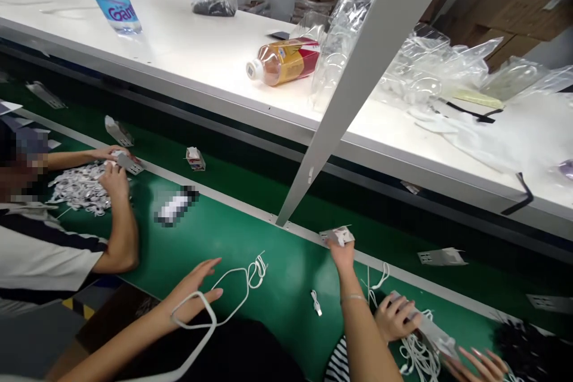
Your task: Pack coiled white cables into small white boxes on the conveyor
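Note:
My left hand (197, 289) is over the green table with its fingers stretched out and apart. A white cord (247, 295) loops beside its fingertips and ends in a small coil on the table. A thicker white loop (212, 316) crosses in front of this hand near the thumb. My right hand (342, 255) reaches out to the strip between table and belt, its fingers closed around a small white box (340, 235) with torn-looking or raised flaps. Between my arms a short white USB cable (317, 303) lies on the table.
Small boxes (196, 159) stand along the dark green belt. A slanted metal post (331, 137) rises ahead to a white shelf with bottles (286, 62) and plastic bags. Co-workers' hands (396, 316) work at right near white cables, and at left beside a cable pile (83, 188).

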Demonstrator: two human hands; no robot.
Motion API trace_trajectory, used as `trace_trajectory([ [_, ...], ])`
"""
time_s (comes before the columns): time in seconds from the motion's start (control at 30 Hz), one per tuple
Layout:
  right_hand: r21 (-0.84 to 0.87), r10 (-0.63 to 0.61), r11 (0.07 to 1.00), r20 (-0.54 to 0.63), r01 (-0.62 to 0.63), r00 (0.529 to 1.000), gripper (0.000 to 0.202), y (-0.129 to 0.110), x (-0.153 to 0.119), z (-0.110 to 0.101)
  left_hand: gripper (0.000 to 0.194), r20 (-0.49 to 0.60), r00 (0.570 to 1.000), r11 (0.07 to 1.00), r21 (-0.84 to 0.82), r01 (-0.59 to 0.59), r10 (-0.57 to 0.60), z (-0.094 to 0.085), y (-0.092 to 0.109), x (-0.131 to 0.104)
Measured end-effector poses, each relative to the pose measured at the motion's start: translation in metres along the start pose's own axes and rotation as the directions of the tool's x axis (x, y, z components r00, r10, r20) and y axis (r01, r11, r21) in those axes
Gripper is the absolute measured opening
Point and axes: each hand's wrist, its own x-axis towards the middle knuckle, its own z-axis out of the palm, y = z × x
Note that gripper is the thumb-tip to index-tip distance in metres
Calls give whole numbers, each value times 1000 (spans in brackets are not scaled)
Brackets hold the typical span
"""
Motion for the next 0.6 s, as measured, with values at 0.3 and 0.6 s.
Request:
trace_trajectory([
  [0.3, -86, 294, 948, -124, -305, 948, 44, 0, 98, 15, 66, -110, 982, 988, -51, 147, -152, -10, -35, 2],
  [0.6, -92, -21, 994, 370, 59, 929, 17, 30, -60, 81, 63, -27, 981, 981, -22, 194, -194, 6, -24, 11],
])
